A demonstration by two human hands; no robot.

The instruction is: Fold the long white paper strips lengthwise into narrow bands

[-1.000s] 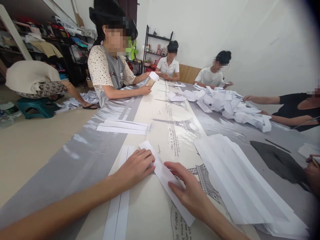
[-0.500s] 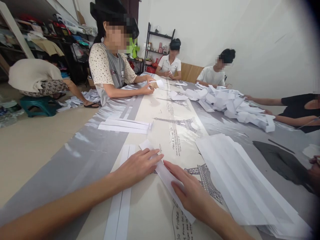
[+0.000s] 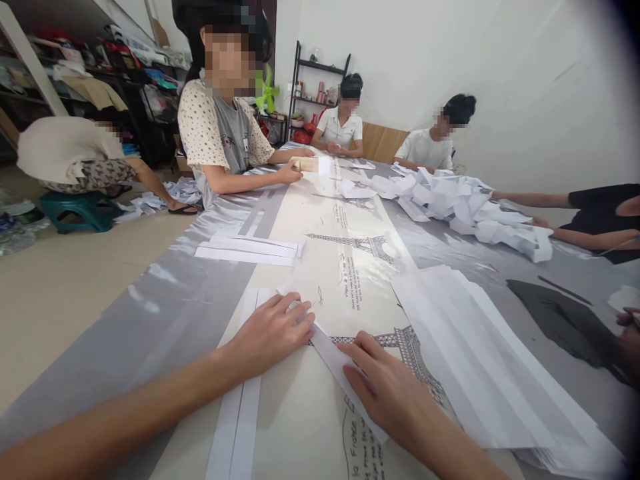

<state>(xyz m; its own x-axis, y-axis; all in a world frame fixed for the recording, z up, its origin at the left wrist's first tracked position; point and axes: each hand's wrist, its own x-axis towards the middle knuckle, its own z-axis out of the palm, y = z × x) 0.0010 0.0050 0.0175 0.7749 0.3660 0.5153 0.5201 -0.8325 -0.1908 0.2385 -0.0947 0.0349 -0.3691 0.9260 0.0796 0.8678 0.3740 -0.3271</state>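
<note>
Grey, glossy tablecloth [image 3: 165, 293] with a cream printed centre band covers the long table, its left edge slanting away above the pale floor [image 3: 95, 287]. Along that edge the grey surface lies bare beside the left forearm, giving the widest open room. On the other side, a stack of white sheets [image 3: 480, 360] leaves only a narrow gap by the right hand [image 3: 380, 380]. Beyond the hands lie a few short strips [image 3: 245, 251], and farther off a heap of folded papers [image 3: 450, 200].

The narrow paper strip [image 3: 330, 353] runs diagonally over the centre band, its far end under the left hand [image 3: 275, 330] and its near part beneath the right. The left hand's fingers bend close together over it; whether they pinch or merely press, one cannot tell. The right hand is loosely spread, thumb apart from the fingers, touching the strip. Two long strips [image 3: 240, 413] pass under the left forearm.
</note>
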